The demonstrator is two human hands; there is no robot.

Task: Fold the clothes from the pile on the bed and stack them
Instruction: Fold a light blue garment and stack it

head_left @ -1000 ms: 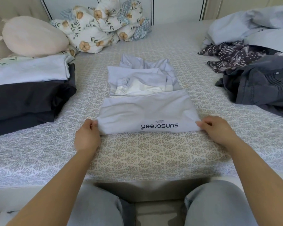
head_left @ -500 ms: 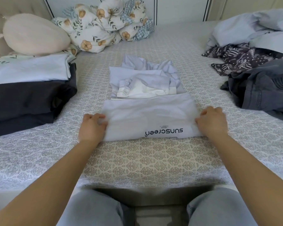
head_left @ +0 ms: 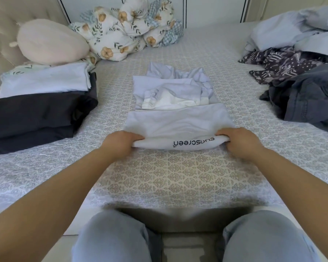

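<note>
While the near hem of the pale garment is pinched at both corners by left hand and right hand, fingers curled into cloth, bare bed is left before it. Hem, flat earlier, is now lifted; stack left, pile right.

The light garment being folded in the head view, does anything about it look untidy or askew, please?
Yes. The far end of the light garment is bunched and rumpled, not flat, with white lining showing. The left hand and right hand grip its near edge.
</note>
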